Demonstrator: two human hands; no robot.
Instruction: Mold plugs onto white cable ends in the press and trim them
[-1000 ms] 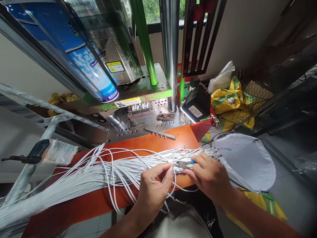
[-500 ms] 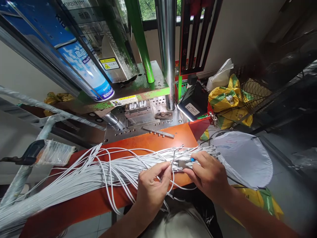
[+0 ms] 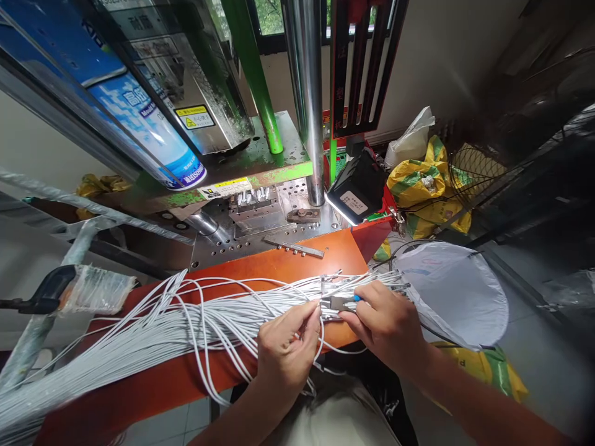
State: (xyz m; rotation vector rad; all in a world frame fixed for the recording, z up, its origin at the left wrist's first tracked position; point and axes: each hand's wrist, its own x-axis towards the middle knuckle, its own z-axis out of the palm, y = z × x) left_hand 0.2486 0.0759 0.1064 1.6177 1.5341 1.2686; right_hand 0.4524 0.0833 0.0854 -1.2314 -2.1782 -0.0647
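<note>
My left hand (image 3: 287, 344) pinches the end of a white cable (image 3: 321, 337) between thumb and fingertips. Close to its right, my right hand (image 3: 388, 316) is closed around a small metal tool (image 3: 338, 303) with a blue part by the fingers. The tool's tip meets the cable end at my left fingertips; the exact contact is too small to make out. Behind both hands a large bundle of white cables (image 3: 153, 341) lies along the orange board (image 3: 242, 270), its ends gathered at the right.
A press with a metal bed (image 3: 223, 248) and a green-edged plate (image 3: 279, 176) stands behind the board. A slim metal bar (image 3: 295, 248) lies at the board's back edge. A clamp (image 3: 53, 290) is at the left, a white round cloth (image 3: 458, 294) at the right.
The view has shifted slightly. The metal tool's tip is now closer to my left fingertips, and the thin piece that stood up above them no longer shows there.
</note>
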